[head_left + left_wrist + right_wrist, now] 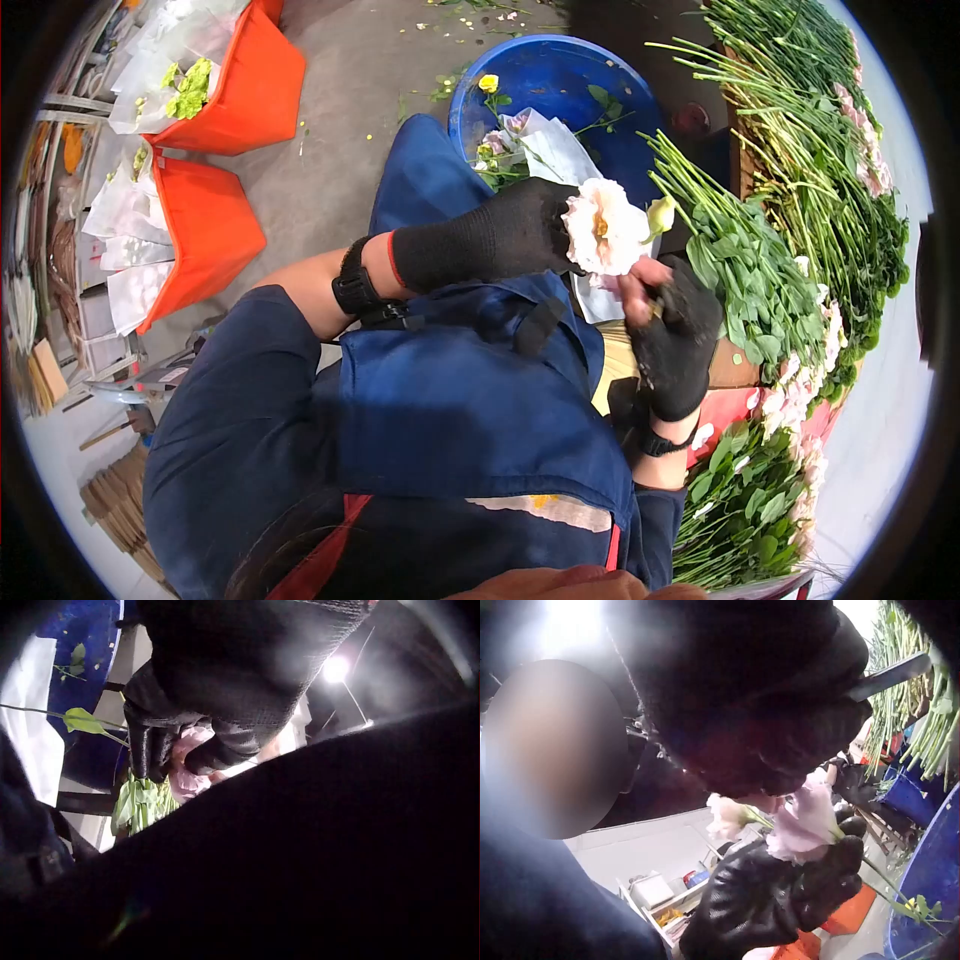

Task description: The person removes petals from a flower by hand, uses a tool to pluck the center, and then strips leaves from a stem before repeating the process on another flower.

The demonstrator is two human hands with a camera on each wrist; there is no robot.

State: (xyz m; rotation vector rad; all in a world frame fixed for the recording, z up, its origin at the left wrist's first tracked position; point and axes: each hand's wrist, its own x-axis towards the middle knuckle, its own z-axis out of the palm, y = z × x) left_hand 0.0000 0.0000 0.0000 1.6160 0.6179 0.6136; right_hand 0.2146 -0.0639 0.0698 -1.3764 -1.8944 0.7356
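Note:
A pale pink ruffled flower (605, 228) with a green bud (660, 215) beside it is gripped by my black-gloved left hand (500, 235); its stem passes between the fingers, and the flower (806, 825) also shows in the right wrist view. Close to the bloom's lower right side is my right hand (675, 335), in a black glove with bare fingertips. From that right hand (757, 690) a narrow metal tool (892, 675) sticks out; its grip is hidden in the curled fingers. Whether the fingertips touch the petals cannot be told.
Beyond my knees stands a blue tub (555, 45) holding white wrap and cut flowers. Orange bins (215, 235) with white paper are at the left. Bundles of leafy stems (750, 260) and pale blooms lie along the right. Crowded shelves line the far left.

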